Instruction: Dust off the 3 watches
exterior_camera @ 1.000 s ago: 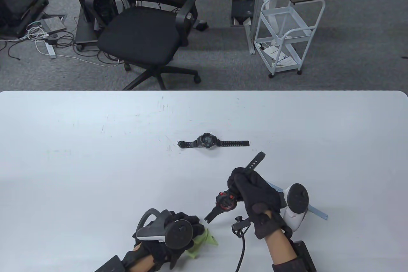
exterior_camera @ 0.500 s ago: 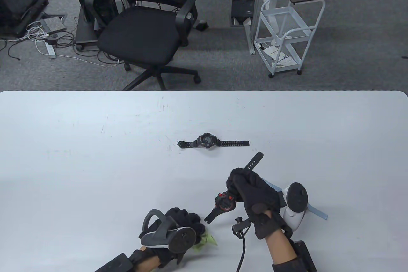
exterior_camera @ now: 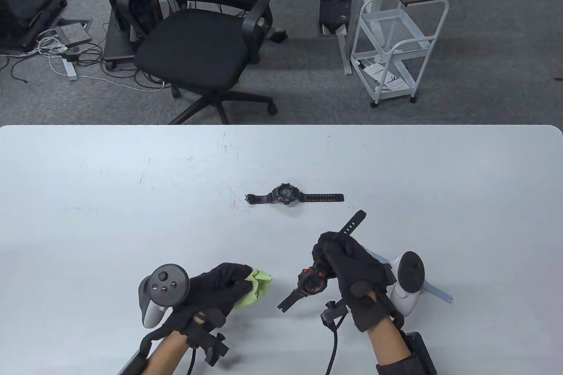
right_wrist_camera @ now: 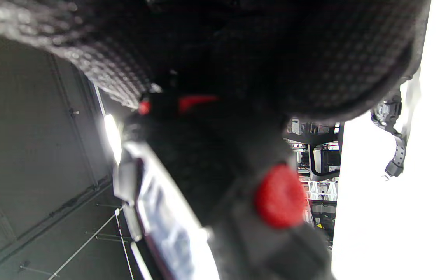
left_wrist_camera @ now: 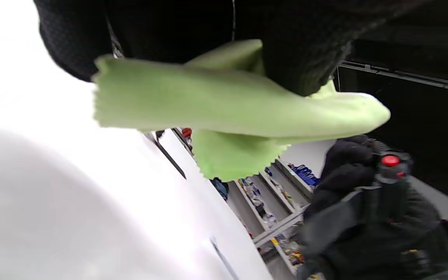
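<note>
My right hand (exterior_camera: pixel 347 267) grips a black watch with red trim (exterior_camera: pixel 311 282) just above the table; its strap ends stick out at the upper right and lower left. In the right wrist view the watch's red button (right_wrist_camera: pixel 280 194) is close up. My left hand (exterior_camera: pixel 220 287) pinches a folded green cloth (exterior_camera: pixel 257 288), held a short way left of that watch and apart from it. The cloth (left_wrist_camera: pixel 228 105) hangs from my fingers in the left wrist view. A second, all-black watch (exterior_camera: pixel 286 194) lies flat mid-table. A pale grey-blue strap (exterior_camera: pixel 437 292) lies under my right wrist.
The white table (exterior_camera: pixel 110 216) spreads wide to the left and back. Beyond its far edge stand a black office chair (exterior_camera: pixel 198 41) and a white wire cart (exterior_camera: pixel 396 41). Cables trail from both wrists at the near edge.
My left hand has rolled over and reached up and right, bringing the green cloth closer to the red-trimmed watch. The right hand and its watch have barely moved.
</note>
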{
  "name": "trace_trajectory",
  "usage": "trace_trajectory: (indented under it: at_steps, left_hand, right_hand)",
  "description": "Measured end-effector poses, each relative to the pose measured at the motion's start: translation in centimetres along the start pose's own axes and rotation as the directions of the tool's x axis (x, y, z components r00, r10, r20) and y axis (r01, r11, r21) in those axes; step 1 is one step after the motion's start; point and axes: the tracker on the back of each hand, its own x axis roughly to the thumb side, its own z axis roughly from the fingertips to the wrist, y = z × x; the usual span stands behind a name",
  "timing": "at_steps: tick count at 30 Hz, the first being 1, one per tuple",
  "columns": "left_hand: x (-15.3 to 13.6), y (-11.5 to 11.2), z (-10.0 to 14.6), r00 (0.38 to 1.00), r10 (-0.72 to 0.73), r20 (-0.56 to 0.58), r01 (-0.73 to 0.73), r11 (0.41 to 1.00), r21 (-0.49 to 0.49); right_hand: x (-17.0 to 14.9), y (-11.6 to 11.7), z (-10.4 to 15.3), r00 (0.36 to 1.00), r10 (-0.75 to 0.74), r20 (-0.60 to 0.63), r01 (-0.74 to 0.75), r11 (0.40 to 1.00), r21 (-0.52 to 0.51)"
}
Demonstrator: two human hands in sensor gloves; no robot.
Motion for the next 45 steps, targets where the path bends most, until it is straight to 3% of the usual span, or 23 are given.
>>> trace_trajectory:
  at_steps: [6, 15, 24, 38, 45]
  left_hand:
    - [0.3, -2.3, 0.0, 0.990, 0.141, 0.006, -0.141, 0.990, -0.030]
    - [0.3, -4.8, 0.0, 0.949, 0.314, -0.025, -0.314, 0.943, -0.108]
    - [0.7, -6.7, -0.1, 0.963, 0.268, -0.041, -0.270, 0.935, -0.230]
    - [1.5, -4.9, -0.1, 0.990, 0.136, 0.034, -0.128, 0.977, -0.172]
    - [1.7, -4.6, 0.1, 0.994, 0.078, 0.074, -0.067, 0.987, -0.144]
  right_hand:
    - [-0.1, 1.8, 0.7, 0.999, 0.039, 0.027, -0.039, 0.999, 0.016]
    - [-0.7, 2.6, 1.4, 0.999, 0.032, 0.010, -0.031, 0.994, -0.102]
    - [-1.5, 3.2, 1.6, 0.999, 0.008, -0.034, -0.012, 0.995, -0.097]
    - [-1.9, 3.3, 1.0, 0.993, -0.067, -0.099, 0.075, 0.993, 0.086]
    - [-1.4, 3.0, 0.9, 0.998, -0.006, -0.070, 0.011, 0.998, 0.064]
